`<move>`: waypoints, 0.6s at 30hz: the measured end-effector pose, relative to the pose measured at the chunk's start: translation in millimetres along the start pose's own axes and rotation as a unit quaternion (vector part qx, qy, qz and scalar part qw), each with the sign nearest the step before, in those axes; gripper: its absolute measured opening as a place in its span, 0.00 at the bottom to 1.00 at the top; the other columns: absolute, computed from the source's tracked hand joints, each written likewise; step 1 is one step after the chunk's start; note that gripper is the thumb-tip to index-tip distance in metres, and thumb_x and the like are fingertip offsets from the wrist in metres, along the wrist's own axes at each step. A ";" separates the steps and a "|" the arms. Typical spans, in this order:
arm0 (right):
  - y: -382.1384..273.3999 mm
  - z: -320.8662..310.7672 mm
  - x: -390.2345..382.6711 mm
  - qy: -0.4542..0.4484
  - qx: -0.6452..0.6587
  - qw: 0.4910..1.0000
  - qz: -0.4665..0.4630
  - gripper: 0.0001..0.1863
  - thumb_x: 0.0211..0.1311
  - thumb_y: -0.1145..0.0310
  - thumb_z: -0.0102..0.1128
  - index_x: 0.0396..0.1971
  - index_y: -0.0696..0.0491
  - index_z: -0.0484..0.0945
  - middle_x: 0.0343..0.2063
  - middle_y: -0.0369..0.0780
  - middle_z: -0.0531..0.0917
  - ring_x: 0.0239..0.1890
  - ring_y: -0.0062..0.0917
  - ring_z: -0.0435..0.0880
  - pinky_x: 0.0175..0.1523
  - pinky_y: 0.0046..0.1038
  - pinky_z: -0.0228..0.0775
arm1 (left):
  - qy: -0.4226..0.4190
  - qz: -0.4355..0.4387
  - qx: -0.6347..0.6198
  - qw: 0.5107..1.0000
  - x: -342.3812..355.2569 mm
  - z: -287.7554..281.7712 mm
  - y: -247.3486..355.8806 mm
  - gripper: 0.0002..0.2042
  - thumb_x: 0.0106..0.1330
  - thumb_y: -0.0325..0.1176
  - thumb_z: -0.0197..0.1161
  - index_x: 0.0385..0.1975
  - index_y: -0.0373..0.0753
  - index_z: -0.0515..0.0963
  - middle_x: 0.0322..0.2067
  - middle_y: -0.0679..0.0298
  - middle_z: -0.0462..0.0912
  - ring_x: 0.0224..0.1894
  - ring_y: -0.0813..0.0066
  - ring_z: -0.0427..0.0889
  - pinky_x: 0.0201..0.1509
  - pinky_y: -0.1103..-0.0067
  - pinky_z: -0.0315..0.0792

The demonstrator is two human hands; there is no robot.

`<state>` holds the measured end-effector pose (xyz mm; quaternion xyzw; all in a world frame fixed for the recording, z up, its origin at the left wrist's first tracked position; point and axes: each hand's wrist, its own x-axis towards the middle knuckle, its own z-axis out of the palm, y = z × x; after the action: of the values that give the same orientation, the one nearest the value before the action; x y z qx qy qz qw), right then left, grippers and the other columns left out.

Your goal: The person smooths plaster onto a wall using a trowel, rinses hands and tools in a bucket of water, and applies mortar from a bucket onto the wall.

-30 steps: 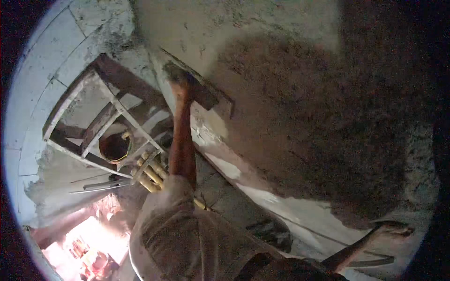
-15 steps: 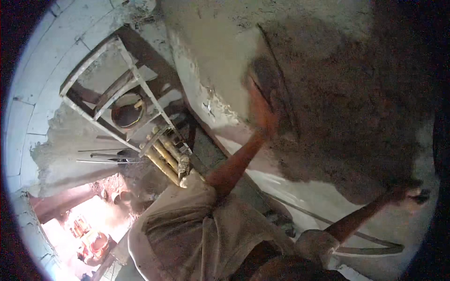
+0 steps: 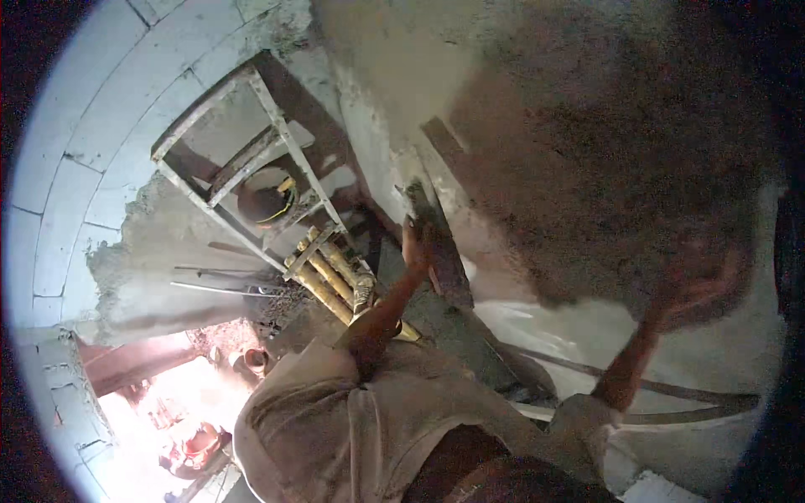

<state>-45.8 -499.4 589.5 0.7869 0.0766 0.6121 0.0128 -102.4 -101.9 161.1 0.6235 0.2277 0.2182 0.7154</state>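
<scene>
My left hand (image 3: 415, 249) grips a long dark plastering float (image 3: 442, 251) and holds it edge-on against the wall, at the left border of a broad patch of wet grey-brown plaster (image 3: 604, 159). My left forearm reaches up to it from my beige shirt. My right hand (image 3: 698, 283) is raised at the right, blurred, against the lower edge of the same wet patch. Whether it holds anything is hidden by the blur.
A wooden trestle frame (image 3: 251, 159) stands below at the left with a dark round pan (image 3: 267, 198) inside it. Yellow bamboo poles (image 3: 334, 277) and thin metal rods (image 3: 220, 287) lie beside it. A pale block wall (image 3: 71, 134) curves along the left.
My left hand has brought the float down and leftward across the plaster to its lower left edge. My right hand has risen up the wall. The view has shifted.
</scene>
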 end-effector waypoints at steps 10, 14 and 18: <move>-361.9 -43.3 -208.9 -0.513 0.419 0.743 -0.096 0.30 0.55 0.65 0.62 0.60 0.46 0.69 0.60 0.45 0.70 0.64 0.43 0.63 0.70 0.46 0.46 | 0.069 -0.270 -0.074 0.958 19.7 -87.4 77.5 0.26 0.65 0.33 0.62 0.60 0.36 0.59 0.51 0.55 0.72 0.47 0.66 0.76 0.44 0.75 0.77; -398.6 -26.5 -219.7 -0.492 0.334 0.796 -0.110 0.35 0.57 0.67 0.61 0.66 0.40 0.61 0.61 0.41 0.66 0.64 0.40 0.63 0.70 0.50 0.47 | -0.140 -0.306 -0.208 0.918 40.1 -147.9 42.3 0.27 0.74 0.52 0.39 0.64 0.41 0.62 0.59 0.59 0.69 0.57 0.68 0.70 0.56 0.73 0.71; -362.6 -34.6 -236.6 -0.538 0.323 0.776 0.053 0.33 0.61 0.61 0.57 0.67 0.39 0.58 0.64 0.41 0.64 0.66 0.37 0.63 0.70 0.43 0.52 | -0.174 -0.290 -0.036 0.940 25.7 -131.1 74.3 0.24 0.71 0.46 0.48 0.62 0.40 0.63 0.61 0.55 0.67 0.60 0.59 0.68 0.59 0.58 0.69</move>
<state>-173.7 -176.0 329.5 0.9487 0.2091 0.0273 -0.2356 -162.3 26.7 217.9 0.5326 0.2622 -0.1028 0.7982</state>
